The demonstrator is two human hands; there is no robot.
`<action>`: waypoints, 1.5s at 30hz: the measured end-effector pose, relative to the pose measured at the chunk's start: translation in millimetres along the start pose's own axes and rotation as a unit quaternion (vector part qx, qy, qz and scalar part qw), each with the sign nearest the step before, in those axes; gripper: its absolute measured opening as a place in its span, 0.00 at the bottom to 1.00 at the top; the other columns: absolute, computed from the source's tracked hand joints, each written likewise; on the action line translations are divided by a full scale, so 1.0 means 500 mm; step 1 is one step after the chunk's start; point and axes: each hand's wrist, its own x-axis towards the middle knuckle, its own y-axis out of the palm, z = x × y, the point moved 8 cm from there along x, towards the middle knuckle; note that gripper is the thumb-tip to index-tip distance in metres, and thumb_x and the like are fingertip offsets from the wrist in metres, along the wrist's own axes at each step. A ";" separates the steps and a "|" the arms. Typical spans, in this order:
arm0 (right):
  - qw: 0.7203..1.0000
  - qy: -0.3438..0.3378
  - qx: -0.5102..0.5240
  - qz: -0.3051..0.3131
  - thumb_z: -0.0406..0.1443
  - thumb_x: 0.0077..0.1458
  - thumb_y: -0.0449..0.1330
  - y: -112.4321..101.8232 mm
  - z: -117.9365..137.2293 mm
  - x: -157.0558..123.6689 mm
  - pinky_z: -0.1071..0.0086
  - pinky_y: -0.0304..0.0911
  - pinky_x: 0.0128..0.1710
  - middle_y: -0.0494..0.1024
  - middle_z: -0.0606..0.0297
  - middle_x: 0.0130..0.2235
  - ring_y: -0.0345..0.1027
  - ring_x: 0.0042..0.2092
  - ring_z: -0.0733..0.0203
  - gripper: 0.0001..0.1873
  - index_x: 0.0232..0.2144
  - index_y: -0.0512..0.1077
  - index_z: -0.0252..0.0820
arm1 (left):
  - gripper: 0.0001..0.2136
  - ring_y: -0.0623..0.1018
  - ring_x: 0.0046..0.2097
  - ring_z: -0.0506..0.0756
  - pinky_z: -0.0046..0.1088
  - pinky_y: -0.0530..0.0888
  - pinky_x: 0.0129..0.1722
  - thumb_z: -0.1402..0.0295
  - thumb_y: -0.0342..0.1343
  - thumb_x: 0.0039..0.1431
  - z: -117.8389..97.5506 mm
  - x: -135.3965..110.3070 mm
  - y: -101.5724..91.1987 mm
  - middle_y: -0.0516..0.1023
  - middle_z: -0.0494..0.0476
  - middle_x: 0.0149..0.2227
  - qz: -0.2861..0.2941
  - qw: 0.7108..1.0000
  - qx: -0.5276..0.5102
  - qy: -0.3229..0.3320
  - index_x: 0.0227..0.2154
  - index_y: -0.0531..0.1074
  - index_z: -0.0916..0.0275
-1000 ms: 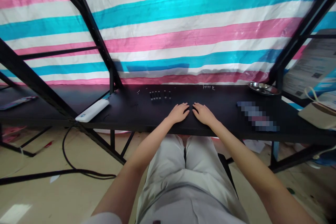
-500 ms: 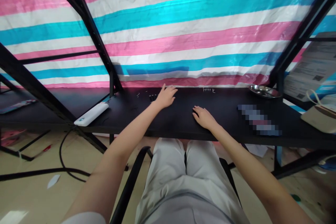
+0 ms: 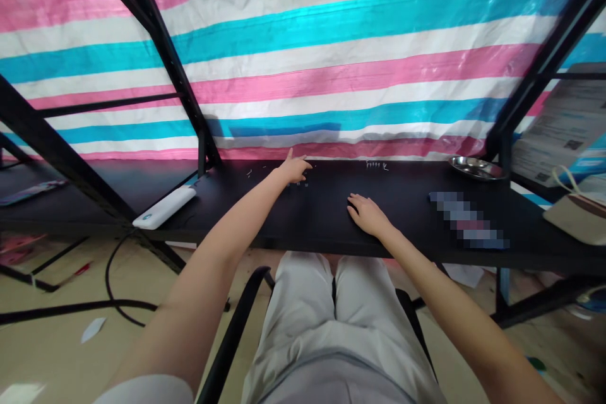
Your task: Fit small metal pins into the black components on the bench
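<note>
Head camera, looking down past my own lap: both my arms reach over a black tabletop (image 3: 326, 227). My left hand (image 3: 292, 169) is out toward the back, palm down, its fingers splayed well apart, one angled toward the striped sheet (image 3: 355, 69) and others pointing to the right. I see nothing gripped between them, though I cannot tell whether the fingertips touch the surface. Just below that hand show the pale ends of a few small pieces (image 3: 298, 184); the rest of them is covered by my hand or lost against the black. A little white speck (image 3: 315, 166) lies just beyond my fingertips.

My right hand (image 3: 368, 214) rests palm down nearer the front edge, fingers loosely extended and slightly parted, holding nothing that I can see. Beyond it, near the back edge, is a short row of tiny whitish pieces (image 3: 375, 165), and more thin white bits (image 3: 249, 172) lie left of my left hand.

Over to the right sit a shiny metal dish (image 3: 476, 168) and, nearer me, a pixelated item (image 3: 468, 221). Far to the left, a white oblong device (image 3: 165, 207) lies slantwise beside the black frame (image 3: 165, 53).
</note>
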 end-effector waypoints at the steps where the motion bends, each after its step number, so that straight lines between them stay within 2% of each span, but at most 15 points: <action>1: 1.000 0.000 0.000 0.000 0.38 0.61 0.44 0.000 0.000 0.000 0.55 0.47 0.59 0.62 0.53 0.59 0.52 0.61 0.55 0.24 0.55 0.64 0.35 | 0.21 0.57 0.63 0.60 0.49 0.28 0.60 0.76 0.59 0.47 -0.002 0.003 0.002 0.70 0.65 0.53 -0.001 1.000 -0.007 -0.003 0.47 0.71 0.64; 6: 1.000 0.001 -0.002 -0.004 0.39 0.60 0.44 0.000 -0.001 0.000 0.54 0.48 0.59 0.62 0.53 0.59 0.53 0.61 0.54 0.24 0.55 0.64 0.34 | 0.19 0.61 0.62 0.60 0.45 0.29 0.62 0.78 0.59 0.45 -0.002 0.017 0.015 0.72 0.64 0.52 -0.010 1.000 -0.024 -0.014 0.43 0.74 0.64; 12: 1.000 0.004 -0.002 -0.006 0.39 0.60 0.45 -0.002 0.000 0.000 0.56 0.47 0.60 0.62 0.53 0.59 0.53 0.61 0.55 0.24 0.55 0.64 0.35 | 0.15 0.65 0.59 0.60 0.48 0.29 0.61 0.75 0.58 0.46 0.008 0.034 0.029 0.76 0.56 0.47 -0.013 0.999 0.035 -0.007 0.39 0.76 0.58; 16: 1.000 0.004 0.001 -0.004 0.39 0.60 0.45 -0.002 -0.001 0.001 0.55 0.48 0.59 0.62 0.53 0.59 0.53 0.61 0.55 0.23 0.55 0.64 0.36 | 0.13 0.71 0.53 0.59 0.45 0.30 0.62 0.75 0.57 0.47 0.010 0.037 0.035 0.77 0.58 0.44 -0.010 0.997 0.077 -0.008 0.36 0.77 0.59; 18: 1.000 0.001 0.003 -0.003 0.38 0.60 0.44 -0.002 -0.001 0.001 0.55 0.48 0.59 0.62 0.53 0.60 0.53 0.61 0.55 0.23 0.55 0.64 0.36 | 0.11 0.73 0.50 0.58 0.45 0.32 0.63 0.75 0.56 0.47 0.005 0.036 0.036 0.78 0.56 0.41 -0.015 0.997 0.078 -0.001 0.34 0.78 0.58; 22: 1.000 0.002 0.002 -0.003 0.39 0.60 0.44 0.001 -0.002 0.002 0.55 0.47 0.59 0.61 0.53 0.60 0.52 0.61 0.55 0.24 0.55 0.64 0.36 | 0.10 0.76 0.44 0.56 0.44 0.33 0.63 0.76 0.54 0.46 -0.012 0.032 0.028 0.80 0.52 0.33 -0.040 0.998 0.051 0.019 0.29 0.78 0.56; 25: 1.000 0.001 0.005 -0.002 0.39 0.60 0.45 0.004 -0.004 0.003 0.55 0.47 0.60 0.61 0.53 0.60 0.52 0.61 0.55 0.24 0.55 0.64 0.35 | 0.10 0.76 0.43 0.56 0.45 0.34 0.63 0.76 0.54 0.47 -0.033 0.027 0.017 0.80 0.52 0.33 -0.063 0.998 0.004 0.027 0.28 0.78 0.57; 28: 1.000 -0.002 0.019 -0.005 0.39 0.60 0.46 0.002 -0.007 0.004 0.55 0.47 0.59 0.62 0.53 0.59 0.53 0.61 0.55 0.23 0.54 0.65 0.36 | 0.09 0.77 0.41 0.55 0.47 0.33 0.63 0.74 0.54 0.49 -0.057 0.021 0.017 0.80 0.52 0.33 -0.092 0.992 -0.088 0.014 0.31 0.78 0.58; 31: 0.998 0.006 0.056 -0.007 0.39 0.58 0.49 -0.005 -0.014 0.017 0.57 0.48 0.59 0.65 0.54 0.57 0.56 0.59 0.56 0.22 0.53 0.66 0.38 | 0.09 0.78 0.38 0.54 0.50 0.33 0.62 0.71 0.54 0.52 -0.075 0.011 0.044 0.81 0.51 0.33 -0.132 0.968 -0.213 -0.025 0.34 0.77 0.57; 35: 0.992 0.048 0.112 -0.013 0.40 0.58 0.50 -0.021 -0.025 0.061 0.67 0.57 0.53 0.71 0.54 0.52 0.65 0.53 0.57 0.22 0.52 0.67 0.36 | 0.10 0.78 0.41 0.55 0.52 0.35 0.62 0.70 0.54 0.54 -0.082 -0.008 0.101 0.80 0.53 0.38 -0.206 0.911 -0.348 -0.077 0.38 0.76 0.58; 38: 0.989 0.080 0.123 -0.024 0.40 0.60 0.46 -0.027 -0.022 0.103 0.66 0.59 0.49 0.75 0.55 0.47 0.68 0.49 0.55 0.20 0.47 0.71 0.39 | 0.11 0.78 0.43 0.56 0.53 0.43 0.62 0.70 0.54 0.55 -0.075 -0.020 0.133 0.80 0.56 0.39 -0.234 0.881 -0.397 -0.109 0.40 0.76 0.60; 41: 0.976 0.115 0.170 -0.068 0.41 0.61 0.42 -0.029 -0.027 0.131 0.67 0.61 0.45 0.77 0.55 0.42 0.70 0.45 0.56 0.21 0.40 0.73 0.39 | 0.11 0.77 0.45 0.57 0.50 0.55 0.60 0.70 0.54 0.55 -0.070 -0.027 0.147 0.79 0.58 0.40 -0.235 0.865 -0.429 -0.113 0.41 0.76 0.61; 45: 0.953 0.094 0.259 -0.122 0.44 0.60 0.43 -0.019 -0.038 0.138 0.69 0.62 0.40 0.78 0.61 0.32 0.71 0.36 0.61 0.21 0.35 0.72 0.40 | 0.12 0.77 0.46 0.57 0.41 0.67 0.54 0.71 0.54 0.54 -0.070 -0.032 0.152 0.79 0.59 0.42 -0.231 0.845 -0.473 -0.098 0.42 0.75 0.63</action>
